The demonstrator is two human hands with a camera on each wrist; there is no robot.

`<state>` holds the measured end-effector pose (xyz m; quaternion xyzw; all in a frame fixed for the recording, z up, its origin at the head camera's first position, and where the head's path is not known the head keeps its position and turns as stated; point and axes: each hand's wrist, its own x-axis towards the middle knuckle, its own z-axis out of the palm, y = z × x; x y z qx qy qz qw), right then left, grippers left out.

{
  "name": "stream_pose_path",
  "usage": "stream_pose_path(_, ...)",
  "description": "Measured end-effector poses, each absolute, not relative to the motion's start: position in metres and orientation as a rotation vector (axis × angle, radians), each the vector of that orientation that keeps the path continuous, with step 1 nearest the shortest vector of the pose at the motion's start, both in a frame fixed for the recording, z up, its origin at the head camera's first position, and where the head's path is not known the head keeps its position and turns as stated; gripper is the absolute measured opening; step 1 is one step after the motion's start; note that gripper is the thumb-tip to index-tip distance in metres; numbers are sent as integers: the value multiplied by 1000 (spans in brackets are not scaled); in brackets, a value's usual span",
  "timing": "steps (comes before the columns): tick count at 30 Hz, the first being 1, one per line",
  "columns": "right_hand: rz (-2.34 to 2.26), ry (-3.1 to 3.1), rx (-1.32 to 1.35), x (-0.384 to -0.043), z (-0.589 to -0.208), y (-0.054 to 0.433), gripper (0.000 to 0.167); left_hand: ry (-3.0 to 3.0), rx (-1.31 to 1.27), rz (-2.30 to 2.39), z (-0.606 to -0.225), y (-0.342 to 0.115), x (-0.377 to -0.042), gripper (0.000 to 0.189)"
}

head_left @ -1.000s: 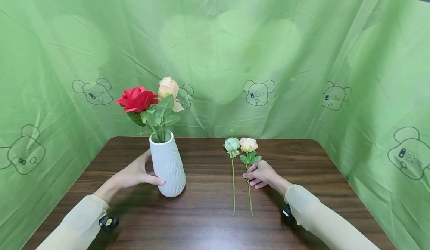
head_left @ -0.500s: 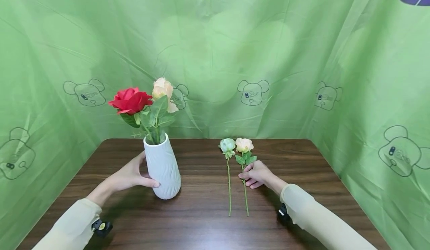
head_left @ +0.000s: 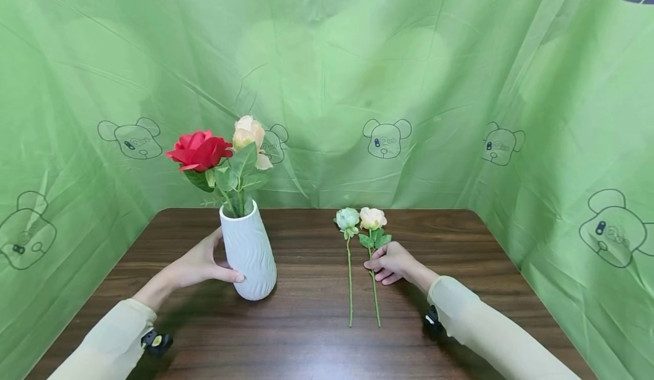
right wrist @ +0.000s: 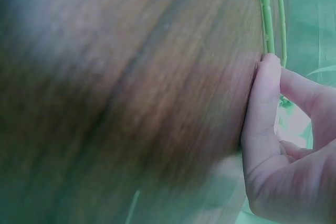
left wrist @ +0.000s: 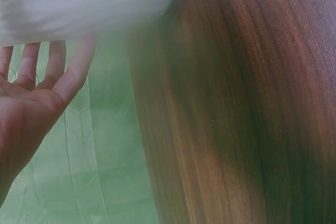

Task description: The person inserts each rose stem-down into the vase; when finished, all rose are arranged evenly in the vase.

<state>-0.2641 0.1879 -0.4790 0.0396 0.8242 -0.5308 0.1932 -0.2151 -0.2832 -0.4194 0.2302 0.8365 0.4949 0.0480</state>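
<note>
My left hand [head_left: 204,264] grips a white ribbed vase [head_left: 251,258] at the left, thumb across its near side and the other fingers behind it. Out of the vase rise a red rose [head_left: 200,151] and a cream-peach flower [head_left: 248,136] with green leaves. To the right, a pale pink artificial flower [head_left: 373,219] lies on the table, and my right hand [head_left: 395,264] pinches its green stem [right wrist: 266,17] just below the leaves. Parallel to it on its left lies a pale mint flower [head_left: 348,221]. In the left wrist view, the fingers [left wrist: 73,74] reach up behind the vase.
Beneath everything is a dark brown wood-grain table [head_left: 301,334] with rounded far corners. A green curtain [head_left: 317,84] printed with bear faces surrounds it at the back and sides. Each wrist carries a small black camera, such as the left wrist camera [head_left: 156,343].
The head view has swung slightly, so everything sits a little further left in it. Both hands, the vase and the flowers keep their places relative to each other.
</note>
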Motion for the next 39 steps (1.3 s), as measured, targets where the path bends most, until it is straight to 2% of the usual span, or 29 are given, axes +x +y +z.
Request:
stream_pose_path(19, -1564, 2152, 107, -256, -455, 193, 25, 2623, 669, 1424, -418, -284, -214, 104)
stream_pose_path(29, -1648, 2027, -52, -251, -411, 202, 52, 2608, 684, 1441, -416, -285, -214, 102)
stream_pose_path(39, -1781, 1859, -179, -247, -365, 203, 51, 2613, 694, 1440, -418, -285, -214, 101)
